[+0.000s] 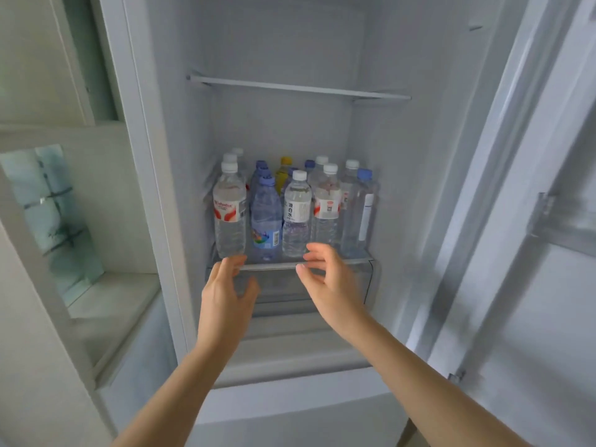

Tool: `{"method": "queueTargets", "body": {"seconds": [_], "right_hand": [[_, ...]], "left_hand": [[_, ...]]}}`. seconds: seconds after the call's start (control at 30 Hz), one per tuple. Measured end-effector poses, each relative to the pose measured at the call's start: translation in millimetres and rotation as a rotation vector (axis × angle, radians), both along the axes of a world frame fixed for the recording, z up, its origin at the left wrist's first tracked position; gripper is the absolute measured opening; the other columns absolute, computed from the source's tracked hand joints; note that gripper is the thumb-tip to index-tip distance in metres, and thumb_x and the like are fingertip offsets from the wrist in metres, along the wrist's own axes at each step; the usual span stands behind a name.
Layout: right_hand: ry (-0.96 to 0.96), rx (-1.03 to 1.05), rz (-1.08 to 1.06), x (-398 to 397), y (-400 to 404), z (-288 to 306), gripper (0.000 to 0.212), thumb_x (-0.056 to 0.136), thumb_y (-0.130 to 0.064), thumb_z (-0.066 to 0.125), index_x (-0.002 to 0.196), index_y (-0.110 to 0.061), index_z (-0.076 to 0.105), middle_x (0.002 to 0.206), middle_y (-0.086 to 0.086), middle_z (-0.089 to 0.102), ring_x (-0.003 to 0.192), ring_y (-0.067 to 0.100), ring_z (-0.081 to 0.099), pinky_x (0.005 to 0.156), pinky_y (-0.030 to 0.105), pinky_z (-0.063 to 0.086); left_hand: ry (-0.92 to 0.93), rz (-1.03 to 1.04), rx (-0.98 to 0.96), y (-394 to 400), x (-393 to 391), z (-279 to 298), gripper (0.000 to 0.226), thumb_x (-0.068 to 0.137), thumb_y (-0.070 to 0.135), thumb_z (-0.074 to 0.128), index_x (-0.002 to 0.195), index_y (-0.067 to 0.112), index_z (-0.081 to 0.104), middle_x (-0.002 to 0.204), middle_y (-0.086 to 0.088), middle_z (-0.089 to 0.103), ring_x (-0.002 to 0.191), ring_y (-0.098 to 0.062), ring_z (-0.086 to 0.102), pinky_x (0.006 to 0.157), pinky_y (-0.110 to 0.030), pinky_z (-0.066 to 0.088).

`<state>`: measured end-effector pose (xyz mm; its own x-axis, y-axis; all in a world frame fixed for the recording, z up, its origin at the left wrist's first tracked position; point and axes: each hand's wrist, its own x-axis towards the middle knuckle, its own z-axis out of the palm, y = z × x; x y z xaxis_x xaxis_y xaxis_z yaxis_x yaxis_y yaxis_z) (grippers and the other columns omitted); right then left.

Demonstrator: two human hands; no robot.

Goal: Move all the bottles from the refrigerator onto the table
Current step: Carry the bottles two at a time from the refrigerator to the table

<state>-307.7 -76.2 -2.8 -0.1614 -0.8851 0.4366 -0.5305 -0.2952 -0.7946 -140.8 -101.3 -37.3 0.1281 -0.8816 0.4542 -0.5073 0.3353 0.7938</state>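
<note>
Several plastic bottles stand packed on the lower glass shelf (277, 265) of the open refrigerator. In the front row are a clear bottle with a red and white label (229, 209), a blue bottle (266, 217), a clear bottle with a white label (297, 214), another red-labelled bottle (327, 208) and a clear bottle with a blue cap (361, 214). A yellow bottle (283, 171) stands behind them. My left hand (225, 285) is held out below the leftmost bottle, fingers loosely spread, holding nothing. My right hand (329, 279) hovers in front of the middle bottles, fingers relaxed and empty.
An upper shelf (300, 88) is bare. A clear drawer (306, 291) sits under the bottle shelf. The open refrigerator door (532, 221) stands at the right. A white wall niche with glass (54, 221) is at the left.
</note>
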Motion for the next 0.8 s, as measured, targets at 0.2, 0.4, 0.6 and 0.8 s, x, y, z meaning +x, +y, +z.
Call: {"method": "queueTargets", "body": {"seconds": [0.2,0.4,0.6,0.8], "right_hand": [[-0.032,0.074,0.071,7,-95,7,0.04,0.092,-0.022,0.062,0.128,-0.012,0.049,0.115,-0.008,0.054,0.107,0.009,0.053,0.091,0.02,0.044],[-0.041,0.049,0.061,34,-156,-15,0.039,0.089,-0.024,0.064,0.123,-0.013,0.049,0.115,-0.002,0.056,0.109,0.013,0.055,0.085,0.003,0.038],[-0.019,0.045,-0.017,59,-172,-28,0.089,0.086,-0.034,0.067,0.151,-0.009,0.012,0.155,0.008,0.024,0.143,0.021,0.025,0.117,0.027,0.023],[0.062,0.054,-0.133,60,-185,-30,0.088,0.087,-0.034,0.066,0.151,-0.007,0.012,0.145,0.014,0.027,0.134,0.03,0.03,0.108,0.029,0.03]], "left_hand": [[0.161,0.089,0.073,-78,-8,12,0.053,0.089,0.015,0.064,0.137,0.024,0.043,0.133,0.002,0.05,0.11,-0.02,0.056,0.091,-0.036,0.049],[0.25,0.178,0.046,-132,-8,12,0.036,0.084,0.012,0.066,0.1,0.037,0.046,0.095,0.012,0.061,0.09,-0.019,0.062,0.075,-0.034,0.049],[0.248,0.191,-0.016,-159,-3,2,0.058,0.081,0.009,0.074,0.131,0.011,0.045,0.123,-0.005,0.06,0.106,-0.02,0.059,0.085,-0.028,0.044],[0.274,0.176,-0.028,-176,-1,-9,0.066,0.08,0.012,0.076,0.136,0.007,0.041,0.13,-0.011,0.058,0.115,-0.026,0.059,0.093,-0.031,0.045]]}}
